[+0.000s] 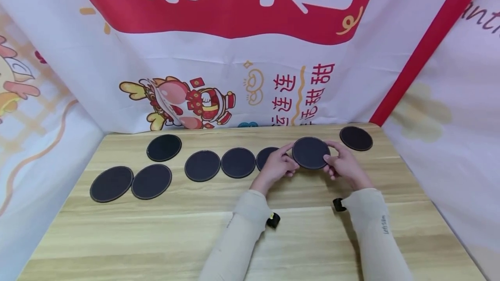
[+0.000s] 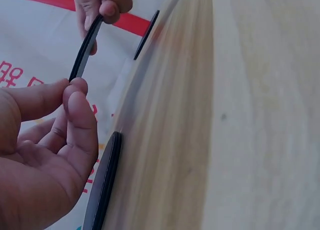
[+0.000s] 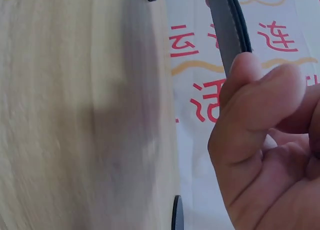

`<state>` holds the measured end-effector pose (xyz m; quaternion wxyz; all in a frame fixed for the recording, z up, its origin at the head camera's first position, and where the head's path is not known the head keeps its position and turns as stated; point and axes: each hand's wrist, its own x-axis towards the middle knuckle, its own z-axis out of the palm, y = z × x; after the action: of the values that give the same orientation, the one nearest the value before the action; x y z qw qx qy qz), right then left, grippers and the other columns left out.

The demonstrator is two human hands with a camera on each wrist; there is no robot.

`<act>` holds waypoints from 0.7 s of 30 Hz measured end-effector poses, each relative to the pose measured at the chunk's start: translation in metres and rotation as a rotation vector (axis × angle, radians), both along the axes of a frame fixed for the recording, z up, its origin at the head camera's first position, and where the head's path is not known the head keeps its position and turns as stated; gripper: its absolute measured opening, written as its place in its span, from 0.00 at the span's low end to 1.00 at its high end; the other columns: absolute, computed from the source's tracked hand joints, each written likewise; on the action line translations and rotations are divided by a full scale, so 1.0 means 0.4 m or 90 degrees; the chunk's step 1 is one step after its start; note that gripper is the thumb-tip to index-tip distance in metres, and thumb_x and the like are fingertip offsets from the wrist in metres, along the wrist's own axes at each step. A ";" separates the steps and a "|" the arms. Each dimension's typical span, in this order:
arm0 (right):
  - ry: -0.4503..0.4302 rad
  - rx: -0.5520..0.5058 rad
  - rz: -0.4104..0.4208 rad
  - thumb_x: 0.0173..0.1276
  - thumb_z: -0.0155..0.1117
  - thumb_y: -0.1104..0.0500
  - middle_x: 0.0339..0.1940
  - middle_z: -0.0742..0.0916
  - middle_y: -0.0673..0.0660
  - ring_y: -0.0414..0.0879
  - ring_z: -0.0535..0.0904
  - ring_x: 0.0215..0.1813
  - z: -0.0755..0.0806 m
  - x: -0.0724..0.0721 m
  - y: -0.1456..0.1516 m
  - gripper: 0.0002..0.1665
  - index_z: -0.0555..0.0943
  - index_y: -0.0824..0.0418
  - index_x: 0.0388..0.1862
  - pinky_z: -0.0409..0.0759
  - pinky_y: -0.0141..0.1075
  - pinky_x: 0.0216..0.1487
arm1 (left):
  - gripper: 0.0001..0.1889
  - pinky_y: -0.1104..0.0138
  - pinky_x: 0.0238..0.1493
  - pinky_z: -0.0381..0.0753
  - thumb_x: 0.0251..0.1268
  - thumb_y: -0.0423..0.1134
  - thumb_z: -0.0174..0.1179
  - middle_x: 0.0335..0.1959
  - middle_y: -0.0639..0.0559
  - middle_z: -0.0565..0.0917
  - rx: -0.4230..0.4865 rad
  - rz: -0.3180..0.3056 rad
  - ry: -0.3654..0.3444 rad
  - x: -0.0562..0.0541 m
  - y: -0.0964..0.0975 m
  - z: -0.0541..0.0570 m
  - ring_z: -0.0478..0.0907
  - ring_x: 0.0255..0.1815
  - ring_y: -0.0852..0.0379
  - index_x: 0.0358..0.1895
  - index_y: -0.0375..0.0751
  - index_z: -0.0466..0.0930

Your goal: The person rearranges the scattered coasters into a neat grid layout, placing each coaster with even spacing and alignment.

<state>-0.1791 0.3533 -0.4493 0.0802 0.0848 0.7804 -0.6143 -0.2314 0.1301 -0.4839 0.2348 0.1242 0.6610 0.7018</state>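
Observation:
Both hands hold one round black coaster (image 1: pixel 311 153) above the wooden table. At its left edge my left hand (image 1: pixel 278 166) pinches it between thumb and fingertips. Its opposite edge sits between the thumb and fingers of my right hand (image 1: pixel 344 165). The left wrist view shows the coaster (image 2: pixel 86 47) edge-on, off the tabletop, with a hand at each end. Partly hidden behind my left hand lies another black coaster (image 1: pixel 265 158). In the right wrist view the coaster's stitched rim (image 3: pixel 240 20) rises from the pinching fingers.
More black coasters lie flat on the wooden table (image 1: pixel 175 242): one at the back right (image 1: pixel 356 138), two side by side in the middle, including this coaster (image 1: pixel 238 162), and three at the left, including this coaster (image 1: pixel 164 147). A printed cloth (image 1: pixel 218 51) hangs along the back edge.

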 end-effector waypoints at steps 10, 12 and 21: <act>-0.043 -0.001 -0.008 0.80 0.48 0.68 0.22 0.82 0.62 0.43 0.75 0.19 -0.009 -0.008 -0.010 0.34 0.52 0.59 0.80 0.79 0.35 0.20 | 0.48 0.66 0.26 0.82 0.65 0.19 0.59 0.32 0.33 0.85 -0.022 -0.042 0.003 0.022 0.009 0.000 0.79 0.23 0.52 0.83 0.51 0.46; -0.057 0.000 -0.009 0.80 0.47 0.68 0.22 0.82 0.61 0.43 0.75 0.19 -0.011 -0.008 -0.009 0.34 0.52 0.59 0.80 0.80 0.36 0.20 | 0.49 0.66 0.26 0.82 0.66 0.20 0.59 0.33 0.33 0.85 -0.034 -0.055 0.003 0.027 0.012 -0.001 0.78 0.23 0.53 0.83 0.51 0.43; -0.071 -0.003 -0.004 0.80 0.47 0.68 0.22 0.82 0.61 0.43 0.76 0.19 -0.020 -0.007 -0.004 0.33 0.51 0.60 0.79 0.81 0.36 0.21 | 0.46 0.68 0.22 0.80 0.68 0.21 0.59 0.31 0.36 0.86 -0.026 -0.010 -0.008 0.032 0.030 -0.012 0.78 0.21 0.55 0.83 0.52 0.47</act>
<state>-0.1820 0.3517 -0.4571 0.1221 0.1209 0.7731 -0.6106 -0.2186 0.1421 -0.4888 0.2474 0.1203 0.6724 0.6872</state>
